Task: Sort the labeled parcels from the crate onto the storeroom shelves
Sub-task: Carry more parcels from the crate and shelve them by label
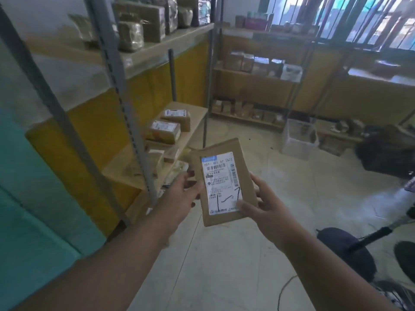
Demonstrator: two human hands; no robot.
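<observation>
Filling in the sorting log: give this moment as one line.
stage: reading label | parcel: held up, label facing camera | left hand: grips left edge | right hand: grips lower right | shelf: ahead left

Storeroom — shelves [170, 44] (parcels [162, 131] stacked)

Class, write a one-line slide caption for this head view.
Both hands hold a labeled brown parcel before storeroom shelves.
</observation>
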